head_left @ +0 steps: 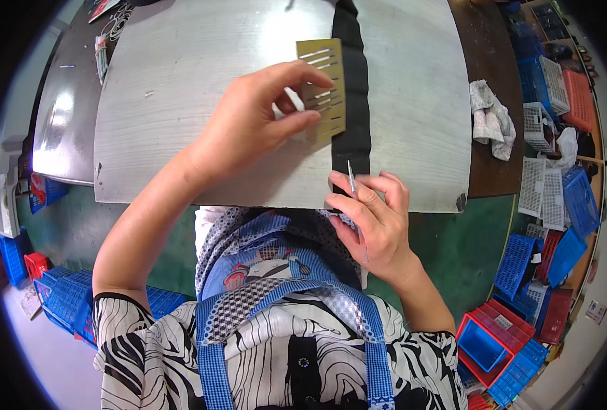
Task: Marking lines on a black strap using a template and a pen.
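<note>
Near the front edge of the pale, wood-grained surface (412,102), the right hand (378,222) pinches a slim silver pen-like tool (352,179) over a matte black strip (356,102) running toward the far edge. Left hand (249,106) curls over a flat, slotted yellowish plate (337,96) overlapping the strip's left side; whether it grips is unclear. Work seems underway, unfinished; any marks are too small to judge.
</note>
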Demonstrator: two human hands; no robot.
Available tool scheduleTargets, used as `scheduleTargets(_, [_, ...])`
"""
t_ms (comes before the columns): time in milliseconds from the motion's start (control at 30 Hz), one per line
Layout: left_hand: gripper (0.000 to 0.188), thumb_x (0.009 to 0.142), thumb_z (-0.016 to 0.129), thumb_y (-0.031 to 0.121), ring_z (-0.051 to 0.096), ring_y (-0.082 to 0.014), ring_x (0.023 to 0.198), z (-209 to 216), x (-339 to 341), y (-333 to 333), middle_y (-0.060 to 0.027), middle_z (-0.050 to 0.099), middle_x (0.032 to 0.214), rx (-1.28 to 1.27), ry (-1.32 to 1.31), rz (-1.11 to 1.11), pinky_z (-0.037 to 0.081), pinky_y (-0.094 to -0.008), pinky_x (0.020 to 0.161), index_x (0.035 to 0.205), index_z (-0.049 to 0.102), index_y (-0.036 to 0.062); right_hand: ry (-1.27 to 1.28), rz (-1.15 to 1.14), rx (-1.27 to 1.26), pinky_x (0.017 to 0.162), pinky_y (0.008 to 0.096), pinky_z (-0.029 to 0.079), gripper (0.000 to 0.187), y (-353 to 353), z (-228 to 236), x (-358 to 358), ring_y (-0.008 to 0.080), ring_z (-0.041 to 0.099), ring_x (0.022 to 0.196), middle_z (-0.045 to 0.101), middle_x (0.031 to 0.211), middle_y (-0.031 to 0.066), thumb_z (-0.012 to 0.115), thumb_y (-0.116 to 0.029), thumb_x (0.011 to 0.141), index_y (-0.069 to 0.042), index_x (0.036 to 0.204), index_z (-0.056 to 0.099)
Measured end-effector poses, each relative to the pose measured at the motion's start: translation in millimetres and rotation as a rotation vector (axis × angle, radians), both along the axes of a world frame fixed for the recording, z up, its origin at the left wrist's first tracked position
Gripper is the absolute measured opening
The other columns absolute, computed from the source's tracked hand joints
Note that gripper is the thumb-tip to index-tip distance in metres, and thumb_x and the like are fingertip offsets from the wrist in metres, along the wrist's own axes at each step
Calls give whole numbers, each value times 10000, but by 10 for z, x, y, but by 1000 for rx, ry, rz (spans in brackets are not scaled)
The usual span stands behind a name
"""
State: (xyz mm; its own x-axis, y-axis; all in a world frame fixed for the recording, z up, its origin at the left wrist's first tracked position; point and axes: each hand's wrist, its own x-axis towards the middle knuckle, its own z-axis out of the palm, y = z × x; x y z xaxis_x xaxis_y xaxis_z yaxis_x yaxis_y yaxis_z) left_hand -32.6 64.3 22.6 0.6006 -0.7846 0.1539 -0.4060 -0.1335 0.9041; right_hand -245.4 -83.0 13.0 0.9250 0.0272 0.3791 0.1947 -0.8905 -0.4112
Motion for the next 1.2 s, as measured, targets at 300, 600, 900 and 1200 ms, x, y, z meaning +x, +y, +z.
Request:
scheduleTargets(300, [492,776,815,94,660,-243,933,-48,2,-283,-50,688,1038,101,-474,-255,528,-373,788,1245,678,155,-42,-28,104,1052,537,460,335,-23,-108,-115,249,635,1150,734,1165,-8,817,-68,738,-143,1047,712])
scheduleTargets(600, [499,778,824,197,643,-239,974,-112,-70,-357,-28,660,994,149,-609,-305,474,-402,917,1254,676,181,-40,-64,117,1100,524,433,193,-21,-141,-183,286,635,1154,758,1117,15,781,-118,833,-144,1017,731])
scheduleTargets(900, [496,788,817,246,615,-246,1012,-49,-158,-286,-42,629,1059,258,-679,-256,475,-399,926,1267,699,189,-157,-296,913,818,325,517,311,-151,17,-85,178,631,890,645,973,112,661,-218,1021,37,1193,620])
scheduleTargets(1200, [445,848,769,239,589,-268,1246,-128,-274,-266,-54,579,1363,197,-694,-185,404,-486,1165,1284,687,204,-14,-252,362,675,382,490,77,-160,38,120,292,614,730,664,849,115,648,-74,985,-8,992,688])
